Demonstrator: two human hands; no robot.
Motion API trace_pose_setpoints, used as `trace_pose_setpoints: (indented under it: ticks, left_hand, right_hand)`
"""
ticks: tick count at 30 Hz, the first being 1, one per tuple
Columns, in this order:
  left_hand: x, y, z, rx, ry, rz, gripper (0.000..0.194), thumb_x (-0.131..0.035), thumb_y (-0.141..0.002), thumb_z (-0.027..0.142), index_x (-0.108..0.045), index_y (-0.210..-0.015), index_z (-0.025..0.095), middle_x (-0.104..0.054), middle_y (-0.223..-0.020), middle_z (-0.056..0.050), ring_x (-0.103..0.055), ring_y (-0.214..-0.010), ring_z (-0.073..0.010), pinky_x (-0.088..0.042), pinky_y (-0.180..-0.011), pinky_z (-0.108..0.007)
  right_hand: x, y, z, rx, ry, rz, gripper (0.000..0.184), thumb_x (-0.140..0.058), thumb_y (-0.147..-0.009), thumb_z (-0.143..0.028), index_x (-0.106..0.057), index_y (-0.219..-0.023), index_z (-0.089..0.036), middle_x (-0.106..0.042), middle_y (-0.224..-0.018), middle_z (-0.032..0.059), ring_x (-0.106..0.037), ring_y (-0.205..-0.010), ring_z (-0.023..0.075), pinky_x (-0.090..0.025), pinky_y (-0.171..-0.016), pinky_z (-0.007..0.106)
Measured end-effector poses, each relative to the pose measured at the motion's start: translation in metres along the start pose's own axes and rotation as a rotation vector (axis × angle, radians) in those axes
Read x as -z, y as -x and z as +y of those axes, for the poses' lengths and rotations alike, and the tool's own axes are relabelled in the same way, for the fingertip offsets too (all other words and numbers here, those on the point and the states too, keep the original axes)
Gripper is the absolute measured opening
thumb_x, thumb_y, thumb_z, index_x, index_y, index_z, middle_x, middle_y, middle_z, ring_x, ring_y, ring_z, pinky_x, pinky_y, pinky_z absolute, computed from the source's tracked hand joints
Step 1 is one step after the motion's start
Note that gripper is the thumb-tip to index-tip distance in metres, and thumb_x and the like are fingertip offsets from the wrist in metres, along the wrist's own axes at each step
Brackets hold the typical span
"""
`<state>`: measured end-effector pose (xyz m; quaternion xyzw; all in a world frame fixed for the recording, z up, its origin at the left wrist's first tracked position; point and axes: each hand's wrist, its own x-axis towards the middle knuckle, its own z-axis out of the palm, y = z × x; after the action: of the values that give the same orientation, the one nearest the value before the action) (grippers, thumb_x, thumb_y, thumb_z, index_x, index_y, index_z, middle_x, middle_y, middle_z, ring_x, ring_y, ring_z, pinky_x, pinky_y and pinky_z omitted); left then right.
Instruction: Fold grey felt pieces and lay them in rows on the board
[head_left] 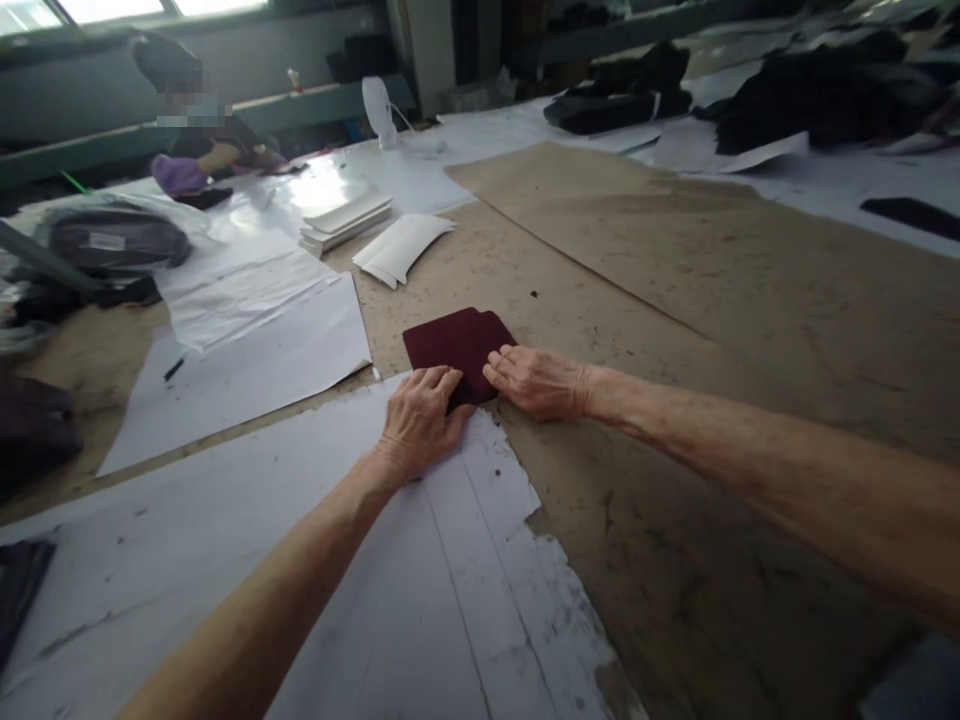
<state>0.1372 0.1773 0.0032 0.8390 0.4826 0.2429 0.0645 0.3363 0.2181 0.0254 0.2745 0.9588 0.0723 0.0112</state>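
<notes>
A dark maroon piece that looks like cut fabric, with rounded corners and a notch in its far edge, lies flat on the table. My left hand rests on its near left part, palm down, fingers stretched forward and thumb apart. At the piece's right edge, my right hand has its fingers bent and close together on the cloth; its thumb is hidden. Under my left hand and forearm spreads a large white paper sheet with a torn, ragged right edge and long lines.
Brown paper covers the table. White card pieces and a stack of white sheets lie ahead. Another white sheet is at left, near a plastic-wrapped dark bundle. Dark cloth heaps lie far right. A person sits across.
</notes>
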Motion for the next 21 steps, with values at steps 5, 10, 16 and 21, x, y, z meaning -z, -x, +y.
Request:
trace_pose_setpoints:
  ticks: [5, 10, 16, 21]
  left_hand:
    - [0.005, 0.003, -0.001, 0.115, 0.203, 0.066, 0.04, -0.062, -0.07, 0.028, -0.056, -0.108, 0.018, -0.059, -0.113, -0.007, -0.051, -0.105, -0.0235, -0.038, -0.095, -0.039]
    - [0.019, 0.038, 0.013, 0.4, 0.45, 0.333, 0.029, -0.057, -0.076, 0.029, -0.058, -0.102, 0.016, -0.062, -0.104, -0.007, -0.056, -0.096, -0.019, -0.042, -0.09, -0.036]
    - [0.014, 0.082, 0.049, 0.611, 0.84, 0.367, 0.03, -0.059, -0.074, 0.032, -0.059, -0.099, 0.014, -0.064, -0.095, -0.007, -0.06, -0.085, -0.0163, -0.048, -0.081, -0.032]
    - [-0.003, 0.06, 0.05, 0.679, 1.115, 0.366, 0.047, -0.063, -0.067, 0.03, -0.053, -0.11, 0.013, -0.057, -0.115, -0.013, -0.055, -0.105, -0.0205, -0.047, -0.086, -0.032]
  right_hand:
    - [0.007, -0.015, -0.005, 0.007, 0.076, -0.07, 0.034, -0.042, -0.074, -0.009, -0.053, -0.105, 0.0, -0.059, -0.095, 0.0213, -0.053, -0.082, 0.0257, -0.038, -0.07, 0.036]
    - [0.007, -0.014, -0.013, -0.145, 0.079, -0.001, 0.031, -0.041, -0.074, -0.012, -0.054, -0.101, -0.002, -0.058, -0.094, 0.0202, -0.054, -0.083, 0.0264, -0.036, -0.065, 0.033]
    - [0.006, -0.012, -0.013, -0.261, 0.016, 0.085, 0.03, -0.039, -0.075, -0.011, -0.056, -0.098, -0.004, -0.061, -0.095, 0.0176, -0.055, -0.079, 0.0236, -0.033, -0.06, 0.03]
    - [0.045, -0.012, -0.025, -0.418, -0.062, 0.256, 0.031, -0.039, -0.074, -0.014, -0.057, -0.097, -0.006, -0.062, -0.092, 0.0148, -0.056, -0.075, 0.0222, -0.034, -0.059, 0.03]
